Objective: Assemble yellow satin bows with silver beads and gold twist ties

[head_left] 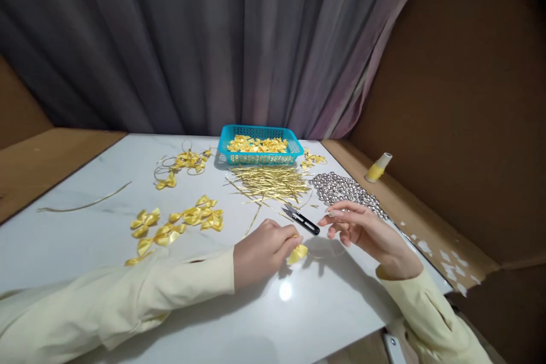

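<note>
My left hand (268, 251) is closed, pinching a yellow satin bow (297, 254) between thumb and fingertips. A faint thin cord curves from the bow toward the right, below my right hand (360, 230). That hand hovers with its fingers apart, and I see nothing held in it. Just left of its fingertips lie black thread snips (302, 219), blades pointing away to the left. Several loose yellow bows (191, 216) lie beyond my left forearm. Silver beads (343, 190) form a pile behind my right hand.
A teal basket (261, 157) of yellow bows stands at the back. Gold twist ties (268, 183) lie before it. Bows with cord loops (190, 160) sit left, more bows (313, 158) right. A cord (87, 203) lies far left. A yellow thread spool (378, 168) stands on the right ledge.
</note>
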